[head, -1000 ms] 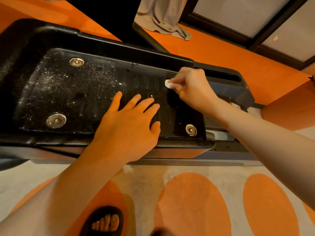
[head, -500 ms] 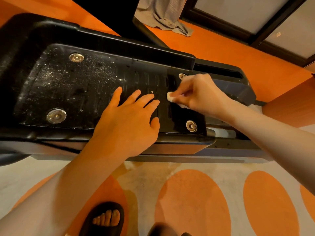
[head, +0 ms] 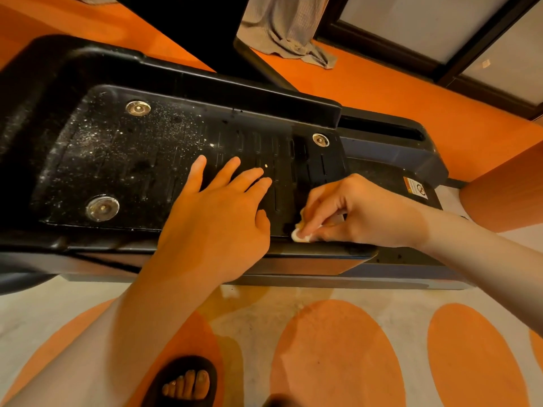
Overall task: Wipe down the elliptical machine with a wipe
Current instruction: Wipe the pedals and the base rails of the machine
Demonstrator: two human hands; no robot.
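The elliptical's black foot pedal point(head: 126, 160) fills the upper left, ribbed, dusty on its left half and darker on its right. My left hand point(head: 217, 218) lies flat on the pedal with fingers spread. My right hand point(head: 355, 212) pinches a small white wipe point(head: 299, 235) and presses it on the pedal's near right corner, by the raised front rim. Most of the wipe is hidden under my fingers.
Round metal bolts point(head: 102, 207) mark the pedal's corners. A warning sticker point(head: 415, 188) sits on the machine's base at right. A grey cloth point(head: 288, 33) hangs at the back. Below lies an orange-spotted floor and my sandalled foot point(head: 185, 383).
My right hand dragged the wipe from the pedal's far right edge down toward the near rim, uncovering the far right bolt. My left hand stayed in place.
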